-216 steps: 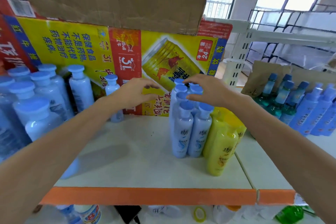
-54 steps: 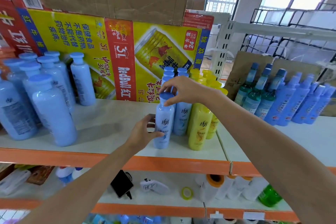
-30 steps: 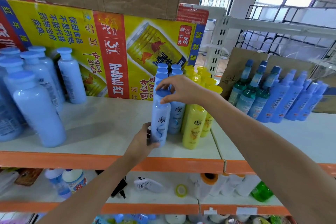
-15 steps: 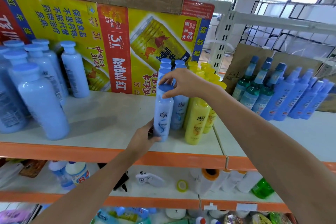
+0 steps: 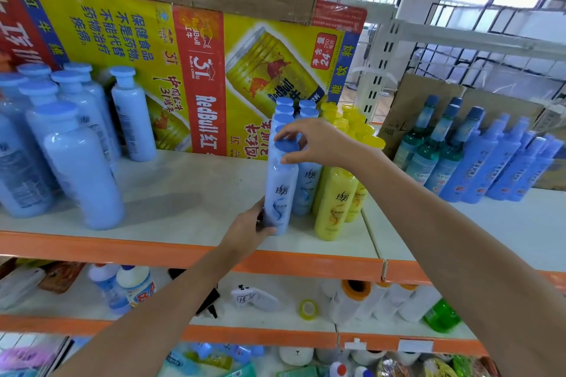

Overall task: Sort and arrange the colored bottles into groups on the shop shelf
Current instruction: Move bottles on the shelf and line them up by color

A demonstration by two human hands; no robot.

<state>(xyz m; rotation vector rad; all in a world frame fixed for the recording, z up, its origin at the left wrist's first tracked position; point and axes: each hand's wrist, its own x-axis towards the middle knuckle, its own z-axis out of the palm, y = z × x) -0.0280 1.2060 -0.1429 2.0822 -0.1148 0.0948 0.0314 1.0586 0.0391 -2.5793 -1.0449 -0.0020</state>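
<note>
We hold blue bottle: left grip round base, right grip pinching cap; shove near shelf edge might topple it.

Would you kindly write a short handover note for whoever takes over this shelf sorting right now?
Left hand grips the base of the front small blue bottle; right hand pinches its cap.
It stands on the shelf, heading the small blue row, beside the yellow bottles.
Done: small blue and yellow grouped side by side; large blue bottles grouped at left.
Left: square this bottle up, release; perhaps tidy the large blue group.
</note>
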